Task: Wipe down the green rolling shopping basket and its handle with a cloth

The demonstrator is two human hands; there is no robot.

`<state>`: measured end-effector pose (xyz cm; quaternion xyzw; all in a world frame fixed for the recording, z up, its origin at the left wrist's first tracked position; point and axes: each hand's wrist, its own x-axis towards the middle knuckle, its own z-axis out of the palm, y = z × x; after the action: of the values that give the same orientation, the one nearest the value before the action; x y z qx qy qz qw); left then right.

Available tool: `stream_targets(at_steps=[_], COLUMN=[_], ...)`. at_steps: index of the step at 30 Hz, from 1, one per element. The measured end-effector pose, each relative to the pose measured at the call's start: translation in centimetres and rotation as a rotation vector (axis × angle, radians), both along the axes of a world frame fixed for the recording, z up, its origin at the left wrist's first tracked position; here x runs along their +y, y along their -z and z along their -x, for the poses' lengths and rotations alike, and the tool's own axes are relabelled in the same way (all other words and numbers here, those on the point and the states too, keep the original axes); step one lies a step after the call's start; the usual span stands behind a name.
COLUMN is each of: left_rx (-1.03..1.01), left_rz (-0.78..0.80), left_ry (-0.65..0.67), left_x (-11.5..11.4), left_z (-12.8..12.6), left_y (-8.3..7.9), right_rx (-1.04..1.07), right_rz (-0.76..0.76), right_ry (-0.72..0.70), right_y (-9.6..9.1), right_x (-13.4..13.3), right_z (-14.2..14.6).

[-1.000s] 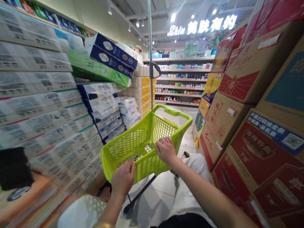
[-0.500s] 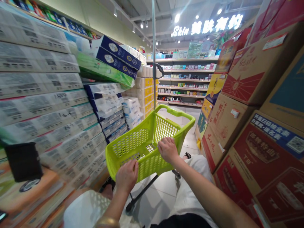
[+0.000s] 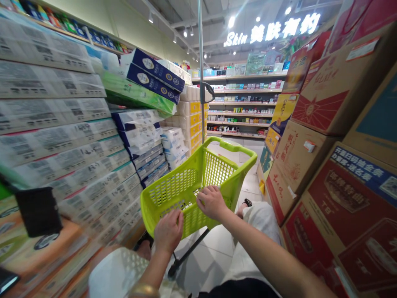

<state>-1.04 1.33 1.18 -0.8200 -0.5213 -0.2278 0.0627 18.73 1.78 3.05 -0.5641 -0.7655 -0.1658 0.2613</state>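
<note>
Before me stands a lime-green shopping cart [image 3: 192, 221] with a slotted plastic basket, a tall metal pole and dark legs on wheels. My left hand [image 3: 169, 229] is closed over the basket's near rim, toward its left end. Farther right along that same rim, my right hand [image 3: 212, 203] curls its fingers over the edge. The fingertips of both hands are partly hidden behind the rim. A moulded handle [image 3: 228, 145] rises at the cart's far end, with neither hand on it. The visible part of the basket floor shows only its slots.
Tall stacks of wrapped tissue packs [image 3: 65, 157] line the left side. Printed cartons [image 3: 310, 157] are piled high on the right. Tiled floor [image 3: 248, 182] runs between them toward shelves [image 3: 242, 103] of small goods. A black holder [image 3: 39, 211] stands at lower left.
My right hand has slid a little left along the rim. The cart sits slightly farther right in view, and my left hand keeps its place on the rim.
</note>
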Motion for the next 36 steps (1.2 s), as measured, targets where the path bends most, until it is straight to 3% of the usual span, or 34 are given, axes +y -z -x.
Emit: stream_targets(at_steps=[3,7,10,13,16,19,22,26,28,33,36], left_rx=[0.006,0.011,0.016,0.011,0.006,0.009,0.018,0.032,0.035,0.038,0.034], left_rz=[-0.017,-0.024,-0.027,-0.035,-0.037,-0.038,-0.038,-0.014,0.0,0.016,0.031], left_ry=[0.007,0.013,0.024,0.03,0.027,0.048,0.039,-0.003,-0.02,-0.017,-0.018], left_x=[0.2,0.5,0.4,0.5,1.0,1.4,1.2,0.6,0.4,0.2,0.0], left_z=[-0.2,-0.3,-0.1,-0.1,-0.3,-0.4,-0.6,-1.1,-1.3,-1.5,-1.3], left_y=[0.2,0.3,0.2,0.2,0.3,0.4,0.3,-0.2,-0.3,-0.5,-0.5], right_rx=[0.009,-0.008,-0.043,-0.034,0.003,-0.03,-0.068,-0.009,0.045,0.04,-0.013], right_rz=[0.012,-0.009,-0.022,-0.015,-0.011,-0.022,-0.035,-0.029,-0.036,-0.021,-0.001], right_ry=[0.062,-0.045,-0.08,0.013,0.1,0.006,-0.038,0.112,0.163,0.006,-0.026], right_y=[0.0,0.9,0.7,0.1,0.2,0.8,0.7,0.0,0.2,1.3,0.8], right_x=[0.0,-0.2,0.0,0.1,0.3,0.5,0.5,0.5,0.4,-0.4,-0.5], right_z=[0.5,2.2,1.5,0.3,1.0,2.3,1.5,-0.9,-0.6,2.4,1.0])
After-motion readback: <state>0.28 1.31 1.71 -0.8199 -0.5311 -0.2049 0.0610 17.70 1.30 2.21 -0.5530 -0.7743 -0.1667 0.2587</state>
